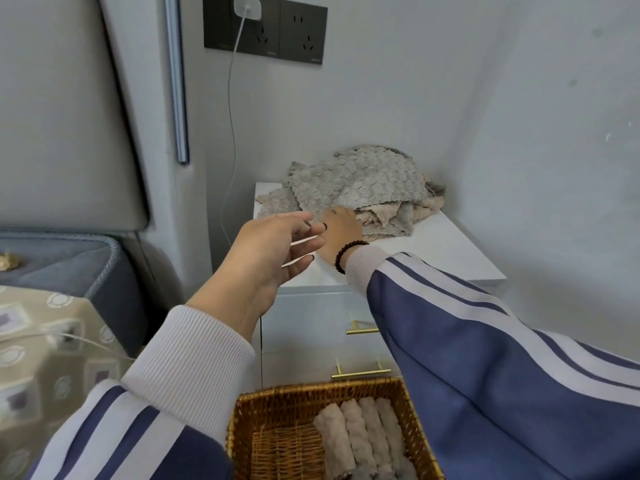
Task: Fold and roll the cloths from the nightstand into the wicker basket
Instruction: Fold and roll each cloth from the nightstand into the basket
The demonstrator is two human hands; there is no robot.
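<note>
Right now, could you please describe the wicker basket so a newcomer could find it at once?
Start at the white nightstand in the corner. The wicker basket sits below its gold-handled drawers. It is golden-brown woven cane, holding a row of rolled cloths.

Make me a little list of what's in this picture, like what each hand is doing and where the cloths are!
left hand: open, fingers spread, held above the nightstand's front edge, holding nothing
right hand: reaching into the cloth pile; its fingers are hidden, so the grip cannot be told
cloth pile: grey and beige cloths, crumpled, at the back of the nightstand
nightstand: white top, two drawers with gold handles
wicker basket: on the floor in front of the nightstand
rolled cloths: four, side by side, in the basket's right half
</note>
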